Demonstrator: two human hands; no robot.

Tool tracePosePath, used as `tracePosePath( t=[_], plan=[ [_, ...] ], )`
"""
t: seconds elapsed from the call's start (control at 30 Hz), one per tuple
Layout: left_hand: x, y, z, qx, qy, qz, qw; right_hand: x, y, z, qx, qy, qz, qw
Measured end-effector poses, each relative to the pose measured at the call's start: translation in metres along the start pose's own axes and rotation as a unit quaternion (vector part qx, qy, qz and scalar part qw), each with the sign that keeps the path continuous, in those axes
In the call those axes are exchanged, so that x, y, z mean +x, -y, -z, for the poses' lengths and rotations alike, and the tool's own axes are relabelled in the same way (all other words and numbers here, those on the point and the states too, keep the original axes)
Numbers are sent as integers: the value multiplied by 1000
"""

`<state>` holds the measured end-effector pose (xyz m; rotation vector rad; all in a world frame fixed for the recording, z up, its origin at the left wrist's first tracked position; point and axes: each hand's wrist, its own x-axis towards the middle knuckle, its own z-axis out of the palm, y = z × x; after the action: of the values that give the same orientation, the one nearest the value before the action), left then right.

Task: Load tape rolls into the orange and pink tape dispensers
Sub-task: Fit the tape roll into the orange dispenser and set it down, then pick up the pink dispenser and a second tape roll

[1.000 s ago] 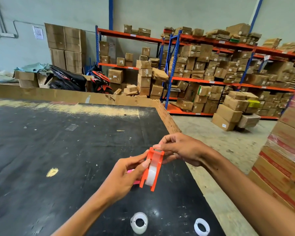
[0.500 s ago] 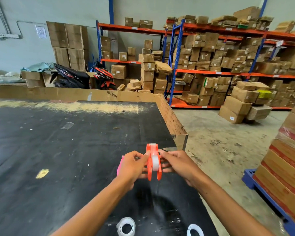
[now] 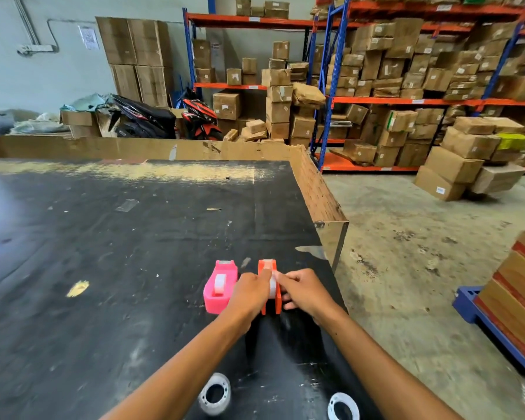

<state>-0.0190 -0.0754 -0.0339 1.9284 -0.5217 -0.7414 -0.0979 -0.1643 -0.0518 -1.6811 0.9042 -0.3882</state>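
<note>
The orange tape dispenser (image 3: 269,266) stands on the black table (image 3: 119,237) near its right edge, with a clear tape roll in it. My left hand (image 3: 249,291) grips its left side and my right hand (image 3: 300,291) grips its right side. Just to the left stands the pink tape dispenser (image 3: 219,287), apart from my hands, with a clear roll seated in it. Two loose tape rolls lie at the table's near edge, one between my forearms (image 3: 214,397) and one under my right forearm (image 3: 343,406).
A raised cardboard rim (image 3: 319,192) runs along the table's far and right sides. To the right are a concrete floor, a blue pallet (image 3: 479,307) with stacked boxes, and shelving full of cartons. A yellow scrap (image 3: 78,288) lies on the table.
Both hands have lowered the orange dispenser from the air onto the table beside the pink one, which now shows fully. The camera has tipped further down and forward.
</note>
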Motion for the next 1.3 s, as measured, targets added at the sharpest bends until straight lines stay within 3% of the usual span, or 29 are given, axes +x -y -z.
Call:
tracePosePath(
  t=[0.23, 0.4, 0.5, 0.57, 0.7, 0.83, 0.97, 1.1, 1.3],
  plan=[
    [-10, 2, 12, -31, 15, -47, 998, 0, 0, 3, -28, -11, 7, 1000],
    [-10, 7, 66, 74, -54, -158, 983, 0, 24, 3, -100, -129, 153, 975],
    [1, 25, 93, 213, 22, -173, 961, -1, 51, -20, -171, -60, 203, 962],
    [5, 38, 100, 224, 74, -175, 956, -3, 63, -40, -257, 22, 207, 944],
    [8, 52, 103, 227, 60, -224, 946, -5, 76, -73, -409, 120, 151, 892],
    [8, 59, 102, 226, 31, -264, 937, -5, 85, -92, -505, 95, 98, 852],
    [14, 66, 106, 199, 31, -278, 939, -2, 80, -104, -556, 15, 110, 823],
    [19, 66, 104, 208, 35, -280, 937, -12, 72, -99, -502, -5, 146, 852],
    [20, 67, 102, 225, 42, -273, 934, -44, 70, -74, -334, -106, 170, 921]
  ],
)
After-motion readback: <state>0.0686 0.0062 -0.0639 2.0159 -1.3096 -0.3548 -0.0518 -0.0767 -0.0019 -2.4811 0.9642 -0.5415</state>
